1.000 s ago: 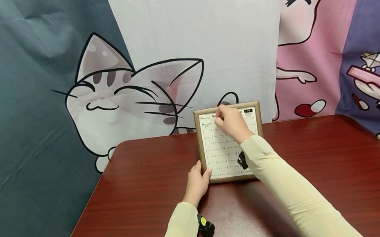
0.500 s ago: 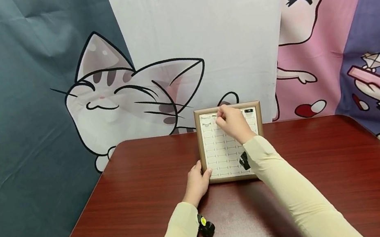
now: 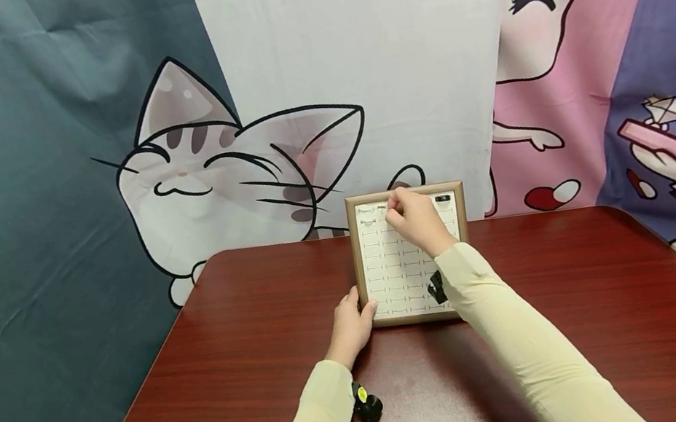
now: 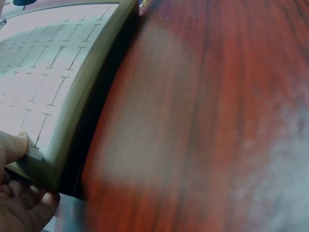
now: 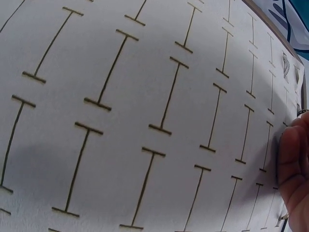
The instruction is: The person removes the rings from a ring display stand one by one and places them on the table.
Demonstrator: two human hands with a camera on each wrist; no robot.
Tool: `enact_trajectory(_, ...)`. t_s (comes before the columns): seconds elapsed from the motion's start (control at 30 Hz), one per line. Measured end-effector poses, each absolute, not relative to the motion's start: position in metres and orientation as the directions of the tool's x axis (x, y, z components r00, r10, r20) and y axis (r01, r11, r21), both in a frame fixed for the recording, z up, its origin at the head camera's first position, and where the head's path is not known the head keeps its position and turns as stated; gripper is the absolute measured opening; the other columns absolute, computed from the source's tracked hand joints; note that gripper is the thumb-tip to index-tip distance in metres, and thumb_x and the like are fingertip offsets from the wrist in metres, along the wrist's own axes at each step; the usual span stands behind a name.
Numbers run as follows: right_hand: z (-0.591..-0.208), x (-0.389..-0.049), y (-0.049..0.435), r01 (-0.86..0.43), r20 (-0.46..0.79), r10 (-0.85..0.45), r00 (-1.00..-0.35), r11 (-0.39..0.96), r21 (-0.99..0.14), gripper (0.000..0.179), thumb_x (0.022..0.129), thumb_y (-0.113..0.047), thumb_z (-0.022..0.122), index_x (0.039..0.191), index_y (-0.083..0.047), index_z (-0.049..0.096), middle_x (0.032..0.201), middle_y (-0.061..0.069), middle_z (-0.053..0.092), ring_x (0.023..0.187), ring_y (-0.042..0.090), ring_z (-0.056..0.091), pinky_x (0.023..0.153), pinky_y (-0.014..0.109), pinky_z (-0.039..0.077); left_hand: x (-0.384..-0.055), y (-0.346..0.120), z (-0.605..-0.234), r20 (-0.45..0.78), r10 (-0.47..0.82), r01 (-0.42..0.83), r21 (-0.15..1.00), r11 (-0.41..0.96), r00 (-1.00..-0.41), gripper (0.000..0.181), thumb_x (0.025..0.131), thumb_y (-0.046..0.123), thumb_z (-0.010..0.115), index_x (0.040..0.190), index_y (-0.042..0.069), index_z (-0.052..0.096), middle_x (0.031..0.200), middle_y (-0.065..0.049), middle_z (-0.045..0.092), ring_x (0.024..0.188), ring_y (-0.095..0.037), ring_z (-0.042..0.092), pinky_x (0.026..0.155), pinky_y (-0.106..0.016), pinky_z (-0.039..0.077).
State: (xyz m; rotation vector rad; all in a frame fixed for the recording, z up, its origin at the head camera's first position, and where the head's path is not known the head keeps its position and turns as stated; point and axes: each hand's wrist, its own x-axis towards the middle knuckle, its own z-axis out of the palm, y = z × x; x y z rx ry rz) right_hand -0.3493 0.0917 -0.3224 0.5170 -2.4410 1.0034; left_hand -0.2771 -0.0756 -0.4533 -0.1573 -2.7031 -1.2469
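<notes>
A wood-framed ring display board (image 3: 392, 261) leans upright on the table, its white pad marked with rows of short slits. My left hand (image 3: 349, 323) grips its lower left corner, with the thumb (image 4: 14, 147) on the front and the fingers under the frame. Near the top edge, my right hand (image 3: 415, 217) pinches a small ring (image 5: 302, 112) at a slit in the top row; the fingers cover most of it. Silvery rings (image 3: 367, 222) sit in the left column, and one ring (image 5: 286, 65) shows beyond the right fingers.
A black item (image 3: 442, 198) sits in the pad's top right slot. The red-brown wooden table (image 3: 248, 314) stretches out on both sides. Behind it hangs a printed cloth (image 3: 405, 45) with cartoon figures. Small black cameras (image 3: 367, 405) are worn on the wrists.
My right hand has shifted very slightly to the right along the top row, its fingers still pinched. The left hand and the board stay in place.
</notes>
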Motion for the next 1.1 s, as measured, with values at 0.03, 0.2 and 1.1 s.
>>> enact_trajectory(0.03, -0.322, -0.349, 0.092, -0.497, 0.535, -0.17, -0.828, 0.663, -0.559, 0.006, 0.079, -0.005, 0.049, 0.082, -0.007, 0.053, 0.074, 0.006, 0.057, 0.064, 0.019, 0.049, 0.058, 0.028, 0.04, -0.277, -0.075, -0.453, 0.187, 0.029, 0.161, 0.745, 0.647, -0.982, 0.056, 0.092, 0.021, 0.057, 0.134, -0.011, 0.04, 0.13, -0.029, 0.048, 0.123, -0.039, 0.044, 0.101, -0.048, 0.038)
enact_trajectory(0.2, -0.323, -0.349, 0.094, -0.509, 0.543, -0.174, -0.822, 0.651, -0.562, 0.005, 0.08, -0.004, 0.049, 0.081, -0.007, 0.053, 0.074, 0.006, 0.058, 0.065, 0.018, 0.05, 0.058, 0.028, 0.041, -0.277, -0.075, -0.453, 0.173, 0.025, 0.148, 0.746, 0.649, -0.985, 0.056, 0.093, 0.022, 0.057, 0.135, -0.01, 0.039, 0.131, -0.029, 0.047, 0.124, -0.039, 0.043, 0.102, -0.048, 0.037)
enact_trajectory(1.1, -0.328, -0.341, 0.115, -0.544, 0.611, -0.136, -0.78, 0.628, -0.556, 0.004, 0.079, -0.004, 0.051, 0.078, -0.007, 0.053, 0.067, 0.004, 0.055, 0.061, 0.017, 0.048, 0.055, 0.027, 0.039, -0.277, -0.073, -0.453, 0.182, 0.018, 0.148, 0.739, 0.657, -0.983, 0.055, 0.092, 0.02, 0.057, 0.134, -0.01, 0.04, 0.131, -0.029, 0.047, 0.123, -0.038, 0.044, 0.101, -0.047, 0.038)
